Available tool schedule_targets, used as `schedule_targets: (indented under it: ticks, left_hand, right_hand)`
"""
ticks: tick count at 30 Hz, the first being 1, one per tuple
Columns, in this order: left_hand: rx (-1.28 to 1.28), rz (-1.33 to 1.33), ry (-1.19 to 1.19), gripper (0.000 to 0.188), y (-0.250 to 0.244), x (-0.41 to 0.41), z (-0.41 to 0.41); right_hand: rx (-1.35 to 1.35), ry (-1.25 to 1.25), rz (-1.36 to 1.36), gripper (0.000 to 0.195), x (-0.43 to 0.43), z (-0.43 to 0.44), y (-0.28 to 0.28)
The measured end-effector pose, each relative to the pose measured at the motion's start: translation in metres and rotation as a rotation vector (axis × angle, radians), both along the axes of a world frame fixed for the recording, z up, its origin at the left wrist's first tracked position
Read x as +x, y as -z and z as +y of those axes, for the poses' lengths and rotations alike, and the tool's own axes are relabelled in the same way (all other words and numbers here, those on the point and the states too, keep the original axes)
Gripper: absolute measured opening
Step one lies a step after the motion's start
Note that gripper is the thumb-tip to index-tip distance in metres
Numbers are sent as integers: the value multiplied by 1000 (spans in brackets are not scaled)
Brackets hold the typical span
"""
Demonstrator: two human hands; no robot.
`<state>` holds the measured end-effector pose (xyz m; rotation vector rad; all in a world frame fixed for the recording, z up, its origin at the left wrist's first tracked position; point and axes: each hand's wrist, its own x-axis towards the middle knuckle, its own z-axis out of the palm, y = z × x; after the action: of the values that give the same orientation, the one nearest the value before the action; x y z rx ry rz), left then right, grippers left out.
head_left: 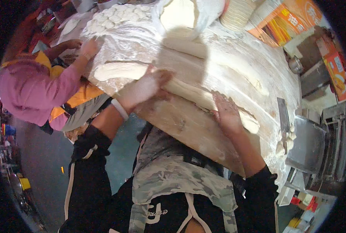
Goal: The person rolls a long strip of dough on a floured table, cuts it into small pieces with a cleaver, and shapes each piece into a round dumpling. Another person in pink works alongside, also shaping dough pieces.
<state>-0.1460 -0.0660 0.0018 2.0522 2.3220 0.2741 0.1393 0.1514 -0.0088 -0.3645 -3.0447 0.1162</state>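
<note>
A long, pale dough log (pixel 190 92) lies slantwise along the near edge of a floured wooden work table (pixel 187 125). My left hand (pixel 152 84), blurred and wearing a white wristband, lies across the log left of its middle. Part of the dough is hidden under that hand; the log's left end (pixel 117 71) shows beyond it. Nearer the log's right end, my right hand (pixel 227 113) rests flat on top with its fingers stretched out. Behind, two more dough strips, one in shadow (pixel 187 48) and one brightly lit (pixel 245 74), lie on the flour.
At left, a person in a pink top (pixel 39 90) has their hands near floured dough pieces (pixel 114 19). A plastic-lined container (pixel 178 14) of dough or flour stands at the back, beside an orange carton (pixel 289 20). A flat metal blade (pixel 283 116) lies at right near small dough bits (pixel 289 142).
</note>
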Motion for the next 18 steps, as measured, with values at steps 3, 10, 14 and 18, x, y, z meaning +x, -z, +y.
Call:
schedule_targets:
  ticks: [3,10,14,18]
  left_hand:
    - [-23,17,-171,81,-6,-26,-19]
    - [75,56,-61,63,20,-74,-53]
    - [39,60,-203,59,28,-101,-80]
    - [55,81,-256,67,17,-63,-51]
  right_hand:
    - [-325,68,-18,71,-26,-18,-49]
    - [-19,-324,123,61,-124,-52,8]
    - [-8,-349,168,58,-117,-46,22]
    - [-98,-194,165,58,-76,-15,7]
